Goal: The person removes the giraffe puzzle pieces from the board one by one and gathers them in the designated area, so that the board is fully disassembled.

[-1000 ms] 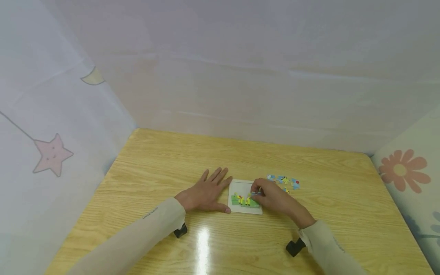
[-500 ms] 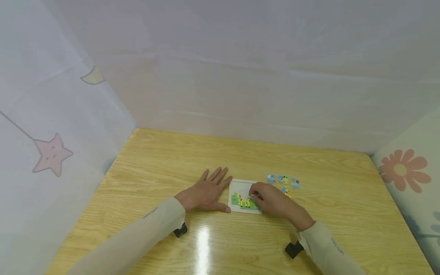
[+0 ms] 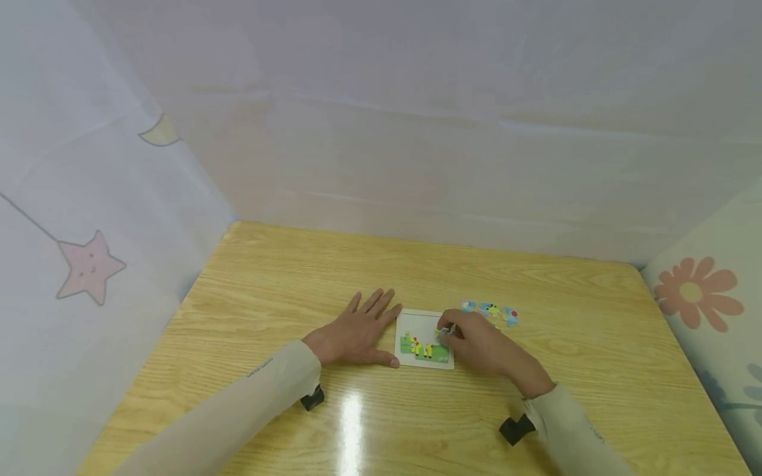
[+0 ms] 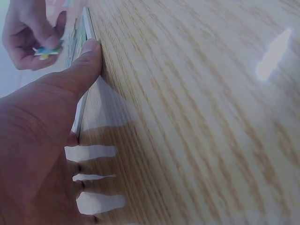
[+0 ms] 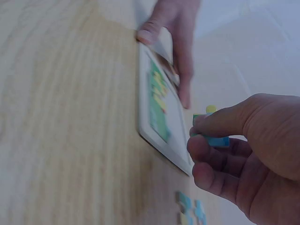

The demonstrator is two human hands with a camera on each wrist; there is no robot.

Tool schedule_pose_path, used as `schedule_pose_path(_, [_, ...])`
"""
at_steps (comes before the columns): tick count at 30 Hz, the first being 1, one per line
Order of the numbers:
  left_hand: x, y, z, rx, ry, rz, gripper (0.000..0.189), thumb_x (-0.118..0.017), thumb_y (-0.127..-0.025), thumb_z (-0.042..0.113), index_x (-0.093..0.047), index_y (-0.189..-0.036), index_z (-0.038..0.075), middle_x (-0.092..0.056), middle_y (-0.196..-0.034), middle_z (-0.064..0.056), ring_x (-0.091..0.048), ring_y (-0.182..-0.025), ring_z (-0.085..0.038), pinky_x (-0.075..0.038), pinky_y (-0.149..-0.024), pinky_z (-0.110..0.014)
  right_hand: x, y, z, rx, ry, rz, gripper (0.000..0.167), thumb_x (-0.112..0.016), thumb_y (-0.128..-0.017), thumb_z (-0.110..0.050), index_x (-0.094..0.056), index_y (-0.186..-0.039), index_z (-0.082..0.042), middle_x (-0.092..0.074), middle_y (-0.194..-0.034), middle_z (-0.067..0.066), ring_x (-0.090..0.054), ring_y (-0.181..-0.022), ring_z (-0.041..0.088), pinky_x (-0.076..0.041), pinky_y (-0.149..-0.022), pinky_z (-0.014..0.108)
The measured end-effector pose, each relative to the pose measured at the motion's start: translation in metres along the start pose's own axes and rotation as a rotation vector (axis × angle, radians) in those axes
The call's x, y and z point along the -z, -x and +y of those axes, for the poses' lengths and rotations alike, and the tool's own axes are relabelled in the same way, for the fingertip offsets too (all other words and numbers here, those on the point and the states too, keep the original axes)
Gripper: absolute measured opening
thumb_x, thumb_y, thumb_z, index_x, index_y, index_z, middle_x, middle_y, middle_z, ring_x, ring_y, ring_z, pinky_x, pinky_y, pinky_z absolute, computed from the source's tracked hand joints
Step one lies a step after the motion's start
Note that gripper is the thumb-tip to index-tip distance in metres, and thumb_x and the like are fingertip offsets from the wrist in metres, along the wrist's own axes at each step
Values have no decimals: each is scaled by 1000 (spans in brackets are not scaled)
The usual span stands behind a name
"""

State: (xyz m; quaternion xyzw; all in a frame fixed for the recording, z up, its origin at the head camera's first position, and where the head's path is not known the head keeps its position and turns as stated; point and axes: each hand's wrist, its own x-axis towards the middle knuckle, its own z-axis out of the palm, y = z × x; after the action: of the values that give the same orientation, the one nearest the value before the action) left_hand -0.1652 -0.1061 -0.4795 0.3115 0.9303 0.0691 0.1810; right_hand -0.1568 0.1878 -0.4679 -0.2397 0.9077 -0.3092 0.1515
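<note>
A white square puzzle tray (image 3: 417, 324) lies on the table with green and yellow jigsaw pieces (image 3: 432, 354) fitted along its near side. My left hand (image 3: 357, 334) rests spread on the table, its thumb and a finger touching the tray's left edge. Above the tray's right side my right hand (image 3: 479, 340) pinches a jigsaw piece (image 5: 218, 140) between thumb and fingers. That piece is blue with some green and a yellow knob; the fingers partly cover it. In the left wrist view the same piece (image 4: 49, 50) is tilted, clear of the tray.
Several loose blue and yellow jigsaw pieces (image 3: 508, 317) lie on the wooden table (image 3: 297, 264), just beyond my right hand. Pale fabric walls (image 3: 381, 165) stand along the table's back and sides.
My right hand dipped toward the tray's near right part with the piece, then lifted back up and slightly right, still pinching it. My left hand has stayed in place.
</note>
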Motion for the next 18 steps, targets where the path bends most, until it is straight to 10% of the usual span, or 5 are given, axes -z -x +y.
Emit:
schedule_pose_path(7, [0,-1,0,-6,8,5,110,-61,-93,77,-16,-173,18,2,-182,-13,-1,-170,-35,-9,-135,-66,34,19,23,-4,-130,63,22,-53,-112,-7,-65,-129,0,-66,-101,17,-62,-69,20,-53,-59,25])
schedule_pose_path(18, [0,0,0,-9,-21,0,111,-60,-93,78,-14,-173,16,2,-182,-15,-2,-170,-36,-11,-135,-67,59,57,68,-174,-16,115,12,-67,-107,-18,-68,-117,-12,-74,-100,4,-62,-85,15,-52,-63,25])
